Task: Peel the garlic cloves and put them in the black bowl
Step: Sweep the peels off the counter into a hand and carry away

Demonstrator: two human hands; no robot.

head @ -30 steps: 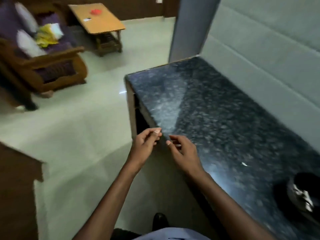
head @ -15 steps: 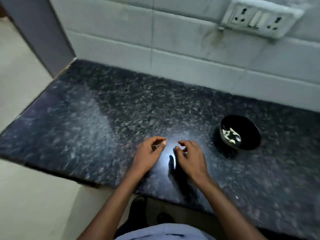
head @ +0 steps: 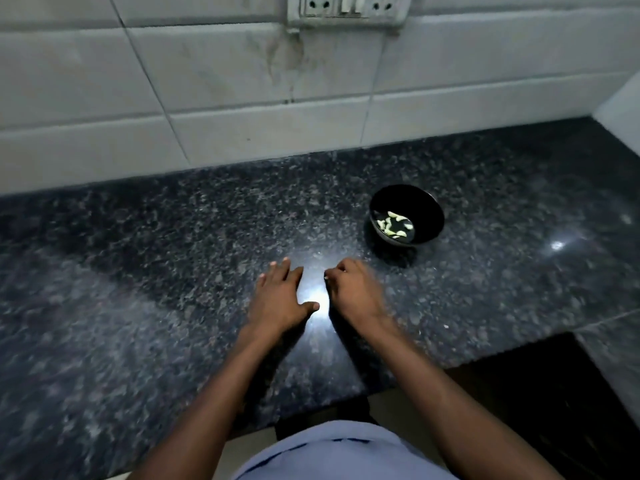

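The left hand (head: 280, 297) is lying flat over the dark speckled worktop (head: 145, 271), palm down. Its fingers (head: 277, 271) are straight and a little spread, the thumb is pointing to the right, and it is holding nothing. The right hand (head: 353, 289) is sitting just beside it, also low over the worktop. Its fingers are curling under the palm, and a small pale bit is showing at their tips on the left side. It may be a clove or a piece of skin, but the hand is blurred and I cannot tell if the fingers are really pinching it.

The black bowl (head: 424, 206) is standing on the worktop, behind the right hand and a little to the right of it, near but not touching. Several peeled garlic cloves (head: 393, 225) are lying in the bottom of the bowl, pale against the black.

A bright reflection of light is shining on the worktop between the two hands. Behind the worktop a wall of white tiles (head: 242, 81) is rising, and a socket plate (head: 346, 10) is sitting at the top edge of the view. At the bottom, a light blue shirt (head: 329, 455) is showing between the two forearms.
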